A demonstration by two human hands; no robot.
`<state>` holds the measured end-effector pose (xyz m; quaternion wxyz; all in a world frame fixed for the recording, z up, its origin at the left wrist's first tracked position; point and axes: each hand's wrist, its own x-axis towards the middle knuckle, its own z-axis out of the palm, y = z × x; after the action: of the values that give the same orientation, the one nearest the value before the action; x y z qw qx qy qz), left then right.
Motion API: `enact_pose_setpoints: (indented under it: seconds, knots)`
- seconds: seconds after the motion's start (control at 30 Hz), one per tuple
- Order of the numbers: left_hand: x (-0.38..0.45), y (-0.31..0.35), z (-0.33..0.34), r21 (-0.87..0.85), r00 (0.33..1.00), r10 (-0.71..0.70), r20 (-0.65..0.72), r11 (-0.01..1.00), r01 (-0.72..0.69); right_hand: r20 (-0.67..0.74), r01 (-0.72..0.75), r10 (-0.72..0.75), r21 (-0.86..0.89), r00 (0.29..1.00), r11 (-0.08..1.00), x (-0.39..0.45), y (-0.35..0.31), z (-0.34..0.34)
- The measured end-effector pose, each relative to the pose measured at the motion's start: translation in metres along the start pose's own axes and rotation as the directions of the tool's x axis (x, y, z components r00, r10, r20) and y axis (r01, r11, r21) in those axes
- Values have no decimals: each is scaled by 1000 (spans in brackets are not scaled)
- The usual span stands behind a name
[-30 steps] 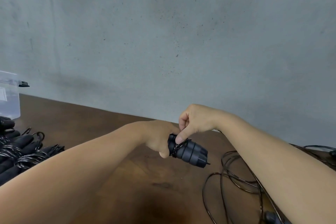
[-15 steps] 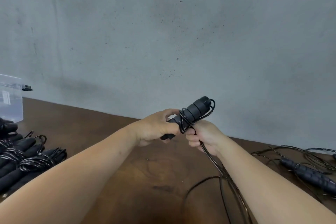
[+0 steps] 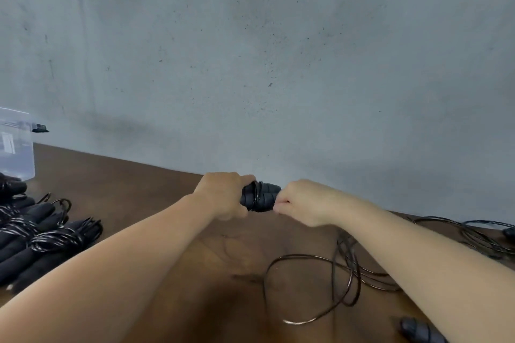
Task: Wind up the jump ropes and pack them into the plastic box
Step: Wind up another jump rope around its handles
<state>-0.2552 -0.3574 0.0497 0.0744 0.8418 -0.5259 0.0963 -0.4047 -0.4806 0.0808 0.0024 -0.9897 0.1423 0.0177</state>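
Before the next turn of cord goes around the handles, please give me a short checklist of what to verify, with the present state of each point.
1. Left hand grips the handles: ok.
2. Right hand pinches the cord at the end of the handles: cannot tell, the fingers hide the cord.
3. Turns already wound sit tight around the handles: ok, they lie close together.
4. Loose cord is free to feed: not ok, it lies in crossing loops on the table.
5. Plastic box is ready: cannot tell, only its corner shows at the left edge.
6. Wound ropes wait beside the box: ok.
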Motion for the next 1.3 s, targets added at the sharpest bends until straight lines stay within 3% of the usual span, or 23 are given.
enact_pose_setpoints:
  seconds: [0.1,0.17,0.23,0.3,0.37,0.47,0.53,0.6,0.7,0.77,0.8,0.9,1.0,1.07,1.17,1.23,1.3]
  knots:
    - [-1,9,-3,91,990,78,114,992,-88,-69,116,-151,-364,986,924,3,1,-14]
    - [-5,11,-9,32,968,135,210,989,-145,-110,175,-275,-540,955,823,5,3,-17]
    - [-10,5,-15,-189,919,180,350,975,-119,-217,238,-416,-558,883,795,5,12,-10]
    - [-17,-3,-18,-465,862,239,448,885,-3,-354,265,-486,-518,799,813,4,22,2]
    - [-21,-8,-18,-682,858,295,420,726,84,-499,222,-404,-385,767,896,5,31,7]
    - [-23,-9,-16,-868,878,358,319,481,120,-569,141,-100,28,817,990,8,41,21]
    - [-20,-7,-13,-944,881,410,235,311,107,-544,90,101,313,833,945,10,41,36]
    - [-15,-5,-11,-985,901,407,148,145,97,-523,35,235,455,819,890,12,26,46]
    - [-10,-1,-15,-991,968,218,122,73,108,-465,32,325,609,824,792,11,3,52]
    - [-7,-1,-19,-989,994,46,97,121,91,-334,18,316,712,888,702,10,-6,57]
    - [-6,-1,-19,-977,997,-28,70,199,74,-243,2,305,786,921,618,8,-10,58]
    - [-6,-2,-13,-835,993,-117,-23,548,45,30,-101,221,942,975,320,-1,-18,54]
    - [-8,-1,-5,-586,979,-189,-78,803,109,200,-240,164,929,966,282,-10,-19,46]
    - [-9,-2,-1,-344,975,-186,-119,929,135,230,-289,187,862,955,416,-15,-19,41]
    - [-9,-1,5,-67,983,-128,-130,991,120,77,-209,195,451,978,868,-18,-19,27]
    - [-10,2,7,48,992,-70,-103,996,75,-52,-106,118,184,992,977,-19,-18,14]
    - [-11,6,4,112,999,26,-47,994,-21,-125,-34,36,25,991,999,-19,-17,-4]
